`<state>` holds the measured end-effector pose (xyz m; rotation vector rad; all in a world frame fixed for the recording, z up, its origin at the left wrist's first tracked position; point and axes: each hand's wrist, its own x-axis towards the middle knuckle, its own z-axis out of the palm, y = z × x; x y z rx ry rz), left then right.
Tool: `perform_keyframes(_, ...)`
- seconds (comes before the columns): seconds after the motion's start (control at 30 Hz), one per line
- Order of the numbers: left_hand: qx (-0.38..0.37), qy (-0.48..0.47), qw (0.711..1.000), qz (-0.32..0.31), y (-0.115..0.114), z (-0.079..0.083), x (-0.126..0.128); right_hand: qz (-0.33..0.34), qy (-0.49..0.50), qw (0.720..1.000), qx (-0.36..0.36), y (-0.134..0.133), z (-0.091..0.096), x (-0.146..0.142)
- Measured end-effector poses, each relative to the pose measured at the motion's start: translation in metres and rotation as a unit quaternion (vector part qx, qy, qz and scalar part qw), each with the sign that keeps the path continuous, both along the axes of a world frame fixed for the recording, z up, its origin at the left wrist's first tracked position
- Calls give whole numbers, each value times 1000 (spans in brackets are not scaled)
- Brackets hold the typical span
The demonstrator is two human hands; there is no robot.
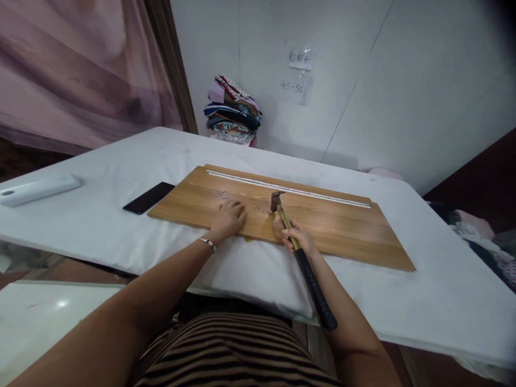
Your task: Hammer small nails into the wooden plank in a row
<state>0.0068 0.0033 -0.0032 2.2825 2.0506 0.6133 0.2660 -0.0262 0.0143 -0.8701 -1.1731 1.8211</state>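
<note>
My right hand (298, 236) is wrapped round the yellow part of a claw hammer's handle (312, 285), well up from its black grip end. The rusty head of the hammer (276, 201) is over the wooden board (342, 226), close to a row of small nails (262, 209) along the middle of the board. My left hand (229, 216) lies palm down on the board, left of that row, its fingers stretched forward. Just beyond those fingertips is a small group of loose nails (221, 194). Whether the hammer head touches the board, I cannot tell.
Two white strips (288, 188) run along the board's far side. A dark flat phone-like slab (149, 198) lies left of the board on the white-covered table (443, 290). Folded clothes (234, 113) are stacked by the wall. A white cylindrical object (40, 189) lies far left.
</note>
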Motion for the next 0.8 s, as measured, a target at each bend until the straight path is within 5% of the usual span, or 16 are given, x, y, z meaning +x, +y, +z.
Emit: perform_keyframes(0.8, 2, 10, 1000, -5, -2, 0, 0, -5, -24, 1000, 1, -3, -3, -3)
